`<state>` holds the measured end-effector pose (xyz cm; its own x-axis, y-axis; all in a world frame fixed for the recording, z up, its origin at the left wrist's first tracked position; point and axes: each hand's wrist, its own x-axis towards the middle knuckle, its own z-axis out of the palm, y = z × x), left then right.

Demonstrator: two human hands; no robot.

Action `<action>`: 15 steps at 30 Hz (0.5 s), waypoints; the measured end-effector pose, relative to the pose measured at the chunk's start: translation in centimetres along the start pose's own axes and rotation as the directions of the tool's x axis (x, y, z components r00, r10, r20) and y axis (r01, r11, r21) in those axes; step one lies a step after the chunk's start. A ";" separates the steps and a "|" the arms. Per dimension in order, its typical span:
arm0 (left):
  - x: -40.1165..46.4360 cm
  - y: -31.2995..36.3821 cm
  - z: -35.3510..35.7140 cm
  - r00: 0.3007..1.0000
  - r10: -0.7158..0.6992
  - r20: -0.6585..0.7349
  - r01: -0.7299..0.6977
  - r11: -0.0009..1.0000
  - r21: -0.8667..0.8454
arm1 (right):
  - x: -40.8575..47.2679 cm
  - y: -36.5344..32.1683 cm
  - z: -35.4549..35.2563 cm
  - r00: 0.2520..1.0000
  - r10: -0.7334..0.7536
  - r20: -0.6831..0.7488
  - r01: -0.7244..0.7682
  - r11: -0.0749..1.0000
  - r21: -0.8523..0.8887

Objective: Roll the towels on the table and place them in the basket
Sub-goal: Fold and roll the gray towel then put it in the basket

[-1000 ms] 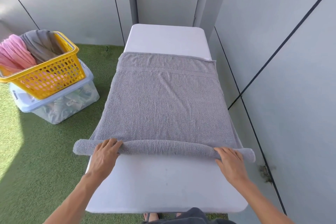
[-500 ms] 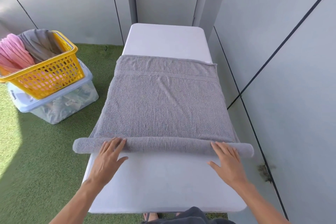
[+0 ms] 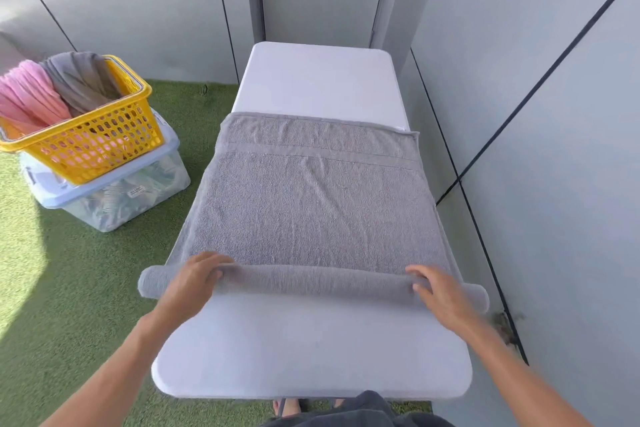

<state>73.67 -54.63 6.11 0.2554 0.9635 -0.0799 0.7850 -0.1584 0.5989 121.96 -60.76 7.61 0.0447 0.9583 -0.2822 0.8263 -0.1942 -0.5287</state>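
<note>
Far left: yellow basket (image 3: 104,146) perched on a clear storage box (image 3: 114,198), pink towel (image 3: 29,97) and grey towel (image 3: 81,80) inside. Centre: white table (image 3: 311,350) carrying a grey bath towel (image 3: 311,204), near edge rolled into a tube. Left hand (image 3: 192,282) curled over the roll's left end; right hand (image 3: 441,295) likewise gripping its right end.
</note>
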 end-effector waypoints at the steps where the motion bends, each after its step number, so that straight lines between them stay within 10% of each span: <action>1: -0.2 0.4 0.3 0.989 0.070 -0.133 -0.055 0.992 0.114 | -0.2 -0.2 0.8 0.989 -0.044 -0.141 0.036 0.998 -0.058; 6: -2.7 1.0 2.9 0.965 0.196 -0.176 -0.130 0.935 0.329 | -2.4 -0.3 4.5 0.986 -0.148 -0.083 0.101 0.906 -0.411; 15: -0.9 1.5 2.5 0.986 0.117 -0.118 -0.056 0.903 0.425 | -0.6 -1.4 3.2 0.994 -0.095 -0.054 0.064 0.908 -0.414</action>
<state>76.00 -56.29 5.10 0.2769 0.9571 0.0850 0.9348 -0.2888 0.2069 119.01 -61.71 5.98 -0.0033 0.9823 -0.1871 0.9856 -0.0284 -0.1665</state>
